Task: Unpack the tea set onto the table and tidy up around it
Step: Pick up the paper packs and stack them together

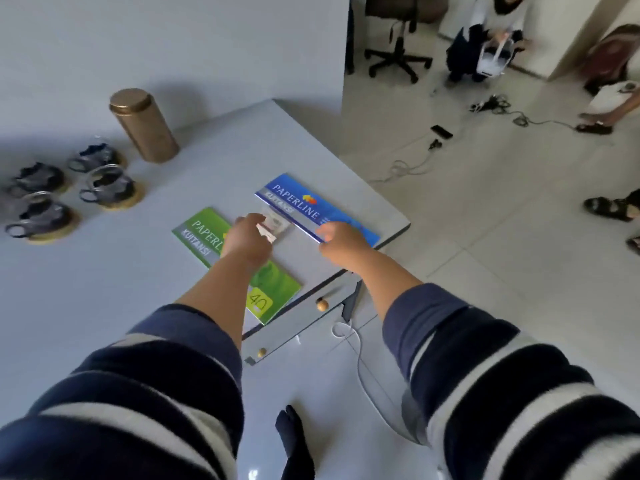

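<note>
Both hands work at the table's right end: the left hand [247, 242] pinches a small pale slip of paper [273, 227] lying between the two receipt books, while the right hand [337, 242] grips the near edge of the blue glossy Paperline receipt book [313, 207]; squaring that book to the grey table [173, 271] edge and sliding it, not lifting, looks the tidier move. Just left lies the green Paperline receipt book [204, 233] under the left forearm; well apart at far left stand four glass teacups on round wooden coasters [104, 188] and a brass-coloured cylindrical canister [143, 124], clear of the work.
</note>
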`<action>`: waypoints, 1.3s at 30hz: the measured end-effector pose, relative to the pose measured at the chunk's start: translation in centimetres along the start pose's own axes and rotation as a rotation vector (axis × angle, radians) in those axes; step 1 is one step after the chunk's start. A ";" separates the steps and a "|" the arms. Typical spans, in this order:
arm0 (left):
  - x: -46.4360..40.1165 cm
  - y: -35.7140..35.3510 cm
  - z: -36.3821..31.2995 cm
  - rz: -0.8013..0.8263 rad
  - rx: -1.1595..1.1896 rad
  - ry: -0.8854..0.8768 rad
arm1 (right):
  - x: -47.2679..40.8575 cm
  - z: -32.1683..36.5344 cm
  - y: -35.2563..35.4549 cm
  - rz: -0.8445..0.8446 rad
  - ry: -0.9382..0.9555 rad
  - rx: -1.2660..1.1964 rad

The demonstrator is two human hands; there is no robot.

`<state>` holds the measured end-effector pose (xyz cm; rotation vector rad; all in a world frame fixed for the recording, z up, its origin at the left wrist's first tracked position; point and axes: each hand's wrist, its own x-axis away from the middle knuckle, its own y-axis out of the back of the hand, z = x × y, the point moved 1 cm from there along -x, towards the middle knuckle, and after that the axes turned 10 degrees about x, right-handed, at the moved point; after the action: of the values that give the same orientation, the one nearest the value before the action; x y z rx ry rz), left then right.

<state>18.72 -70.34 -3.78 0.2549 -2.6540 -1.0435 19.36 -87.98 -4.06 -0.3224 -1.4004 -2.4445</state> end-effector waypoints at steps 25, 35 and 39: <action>-11.7 7.5 8.6 0.086 0.030 0.472 | -16.4 6.1 0.2 0.015 -0.326 0.150; -12.7 7.4 8.8 -0.110 0.697 0.637 | -16.2 6.3 0.4 0.041 -0.309 0.087; -14.1 7.2 7.1 -0.035 0.739 0.554 | -17.4 7.6 1.9 0.032 -0.260 -0.114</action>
<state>29.34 -56.88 -6.51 0.6277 -2.3823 0.0667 36.56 -79.68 -4.72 -0.7055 -1.3429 -2.5323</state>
